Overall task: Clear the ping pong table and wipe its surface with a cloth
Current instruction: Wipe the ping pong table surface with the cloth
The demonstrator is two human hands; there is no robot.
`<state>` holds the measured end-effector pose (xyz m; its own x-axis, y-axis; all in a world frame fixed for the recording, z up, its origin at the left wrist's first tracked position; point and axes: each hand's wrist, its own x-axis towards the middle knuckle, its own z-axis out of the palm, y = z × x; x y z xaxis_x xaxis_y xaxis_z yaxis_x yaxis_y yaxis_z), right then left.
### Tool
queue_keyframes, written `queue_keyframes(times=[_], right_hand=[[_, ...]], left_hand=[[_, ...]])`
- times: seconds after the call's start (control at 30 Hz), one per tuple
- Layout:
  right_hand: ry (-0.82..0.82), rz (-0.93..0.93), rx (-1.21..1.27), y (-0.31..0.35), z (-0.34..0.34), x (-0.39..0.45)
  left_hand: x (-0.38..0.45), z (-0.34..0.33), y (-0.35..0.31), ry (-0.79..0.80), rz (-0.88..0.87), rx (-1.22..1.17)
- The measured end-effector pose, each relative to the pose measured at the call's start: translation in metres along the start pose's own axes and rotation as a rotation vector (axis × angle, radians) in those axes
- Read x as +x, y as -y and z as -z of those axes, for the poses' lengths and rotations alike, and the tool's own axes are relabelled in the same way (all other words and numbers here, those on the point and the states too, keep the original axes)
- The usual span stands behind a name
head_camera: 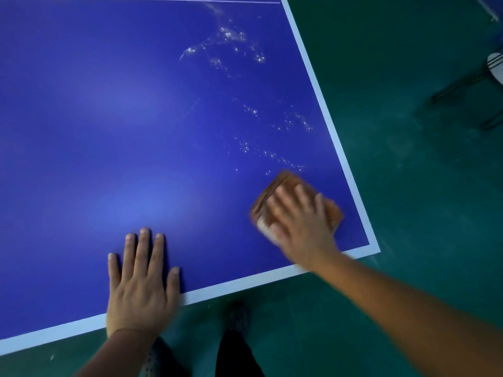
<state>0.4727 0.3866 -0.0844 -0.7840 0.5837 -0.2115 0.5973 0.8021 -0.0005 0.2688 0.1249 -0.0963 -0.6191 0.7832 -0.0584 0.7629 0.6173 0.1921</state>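
Observation:
The blue ping pong table [141,131] with white edge lines fills most of the view. An orange folded cloth [288,183] lies near the table's near right corner. My right hand [299,221] presses flat on the cloth with fingers spread; hand and cloth are motion-blurred. My left hand [141,281] rests flat on the table by its near edge, fingers straight. Water droplets [234,44] glisten in patches on the right side of the table, beyond the cloth.
Green floor [408,159] surrounds the table on the right and near side. A chair with dark metal legs [479,85] stands at the far right. My legs and a shoe [236,319] show below the table's near edge.

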Motion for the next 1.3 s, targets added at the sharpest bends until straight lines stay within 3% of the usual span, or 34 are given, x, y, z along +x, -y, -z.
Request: queue_keyframes(times=[0.1,0.17,0.23,0.33,0.43,0.63,0.87,1.0,1.13,1.3], right_hand=[[-0.007,-0.402,0.037,-0.079,0.009,0.042],[-0.019,-0.514,0.106,-0.081,0.011,0.042],[-0.051,-0.444,0.061,-0.052,0.003,0.015],[-0.021,-0.159,0.041,-0.011,-0.008,-0.042],[0.026,-0.039,0.059,-0.036,-0.001,-0.013],[-0.021,-0.364,0.100,-0.070,0.020,0.097],[-0.029,-0.168,0.062,-0.041,-0.014,-0.072],[0.019,-0.062,0.019,-0.076,0.001,-0.021],[0.033,-0.360,0.081,-0.094,0.015,0.043],[0.015,-0.520,0.089,-0.059,-0.002,-0.034]], left_hand=[[0.000,-0.001,0.000,-0.004,-0.006,0.004],[-0.002,-0.001,0.001,-0.011,-0.007,0.011],[-0.001,0.000,0.000,-0.016,0.003,-0.002],[-0.001,0.000,-0.003,-0.013,0.018,-0.011],[-0.001,0.001,-0.003,-0.015,0.017,-0.019],[-0.001,0.001,-0.003,-0.017,0.003,0.014],[-0.003,0.002,-0.003,-0.007,0.022,0.025],[-0.001,0.002,-0.002,0.001,0.024,0.026],[-0.002,0.001,-0.003,0.013,0.020,0.033],[-0.003,0.001,-0.002,-0.006,0.021,0.025]])
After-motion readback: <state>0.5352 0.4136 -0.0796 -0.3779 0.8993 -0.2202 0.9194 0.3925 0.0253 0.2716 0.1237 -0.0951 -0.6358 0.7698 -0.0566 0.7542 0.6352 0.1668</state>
